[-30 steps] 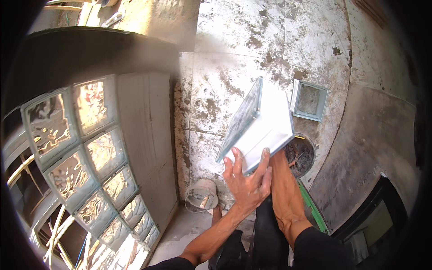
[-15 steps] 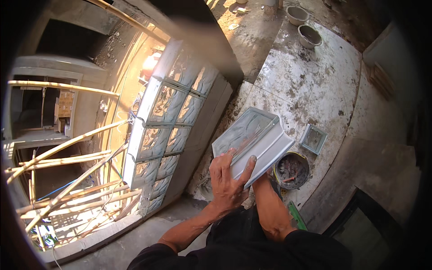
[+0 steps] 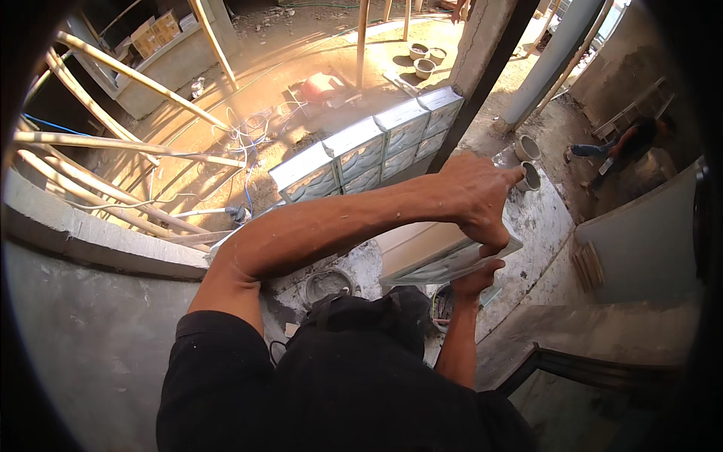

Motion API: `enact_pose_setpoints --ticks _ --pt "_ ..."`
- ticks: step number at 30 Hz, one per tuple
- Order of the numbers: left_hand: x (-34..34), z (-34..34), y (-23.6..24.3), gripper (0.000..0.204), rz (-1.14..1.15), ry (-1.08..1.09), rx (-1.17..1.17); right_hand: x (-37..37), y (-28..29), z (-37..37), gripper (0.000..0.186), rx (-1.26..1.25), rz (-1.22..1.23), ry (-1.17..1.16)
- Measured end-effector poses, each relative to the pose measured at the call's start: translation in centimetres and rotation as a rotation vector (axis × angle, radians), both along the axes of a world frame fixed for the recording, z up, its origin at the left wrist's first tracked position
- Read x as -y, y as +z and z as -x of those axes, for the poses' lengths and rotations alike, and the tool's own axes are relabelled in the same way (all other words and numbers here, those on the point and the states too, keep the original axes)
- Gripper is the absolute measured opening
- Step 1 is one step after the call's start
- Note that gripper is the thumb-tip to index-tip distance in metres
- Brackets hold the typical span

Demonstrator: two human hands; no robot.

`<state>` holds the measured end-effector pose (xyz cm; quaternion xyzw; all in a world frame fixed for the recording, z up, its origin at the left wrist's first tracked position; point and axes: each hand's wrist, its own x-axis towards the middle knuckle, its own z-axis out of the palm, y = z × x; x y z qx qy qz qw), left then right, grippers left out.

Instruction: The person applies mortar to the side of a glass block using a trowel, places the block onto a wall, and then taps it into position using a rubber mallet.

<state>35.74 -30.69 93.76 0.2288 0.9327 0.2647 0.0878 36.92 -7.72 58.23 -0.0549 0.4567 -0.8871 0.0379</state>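
Observation:
A glass block [image 3: 425, 252] with pale edges and a wavy clear face is held in front of my body, tilted. My left hand [image 3: 482, 196] reaches across from the left and curls over the block's far right part, its index finger stretched outward. Beneath the block's right end, my right hand [image 3: 476, 280] grips it, thumb up against the face. To the left of the held block stands a low wall of glass blocks [image 3: 358, 156], partly hidden by my left forearm. A bucket [image 3: 443, 303] behind my right hand is mostly covered.
A round mortar pan [image 3: 329, 283] lies near my left side. Two more grey pans [image 3: 529, 178] stand on the stained white floor [image 3: 550, 218]. Bamboo poles [image 3: 143, 79] cross the left side. Another person [image 3: 633, 151] bends at the far right. A concrete ledge [image 3: 98, 233] runs at left.
The view has swung, so more yard shows. The glass block has been turned over in my hands. My left hand has shifted from its near side to over its far right part.

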Motion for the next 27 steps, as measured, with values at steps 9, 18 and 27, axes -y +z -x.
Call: enact_pose_setpoints --ticks 9,18,27 --pt "11.6 -9.2 -4.3 0.112 -0.663 0.263 0.343 15.9 8.8 -15.1 0.086 0.113 0.657 0.19" --pt "16.7 -17.4 -10.5 0.138 -0.314 0.27 0.137 19.8 8.7 -19.1 0.074 0.549 0.768 0.539" --pt "16.8 -16.5 -9.6 0.133 -0.1 0.396 0.31 20.5 9.8 -20.6 0.078 0.554 0.552 0.603"
